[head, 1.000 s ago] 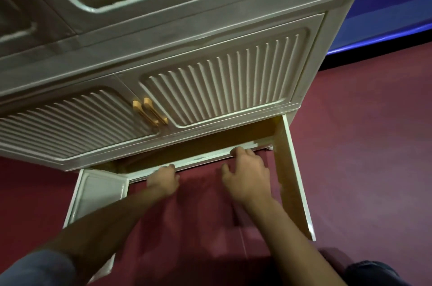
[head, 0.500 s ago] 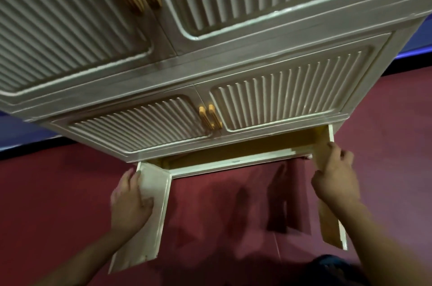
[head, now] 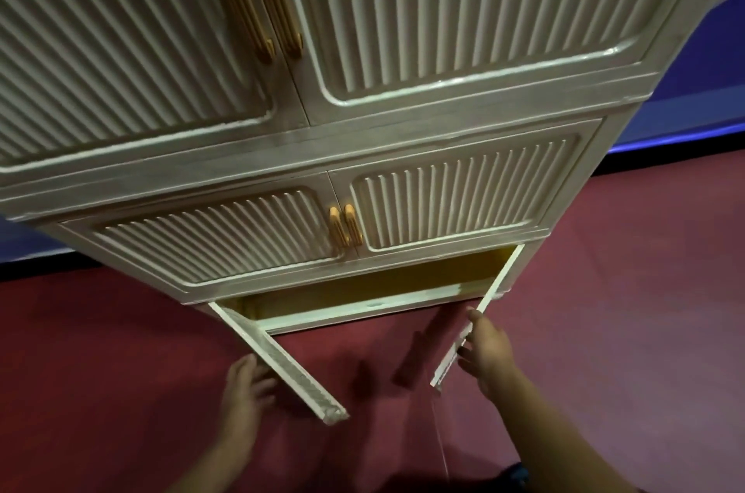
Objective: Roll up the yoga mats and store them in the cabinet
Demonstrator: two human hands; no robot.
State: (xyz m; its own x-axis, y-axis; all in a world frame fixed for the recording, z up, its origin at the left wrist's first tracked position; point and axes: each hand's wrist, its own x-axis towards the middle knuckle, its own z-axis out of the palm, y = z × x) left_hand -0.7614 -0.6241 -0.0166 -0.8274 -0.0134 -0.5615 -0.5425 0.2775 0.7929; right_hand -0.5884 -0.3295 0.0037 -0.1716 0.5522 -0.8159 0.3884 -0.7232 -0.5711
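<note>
Head view, item one: cabinet (head: 403, 153), cream, ribbed; its lowest two doors stand swung outward. We note left hand (head: 242, 387) and right hand (head: 485, 349), fingers straight, against those doors' outer faces; yoga mats unseen.

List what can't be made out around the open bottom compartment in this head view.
- Inside of the bottom compartment: only a yellow strip shows; the cabinet front above hides the rest, so any mats inside cannot be seen.
- Left hand: blurred, fingertips behind the left door.
- Right hand at the right door: blurred, grip unclear.
</note>
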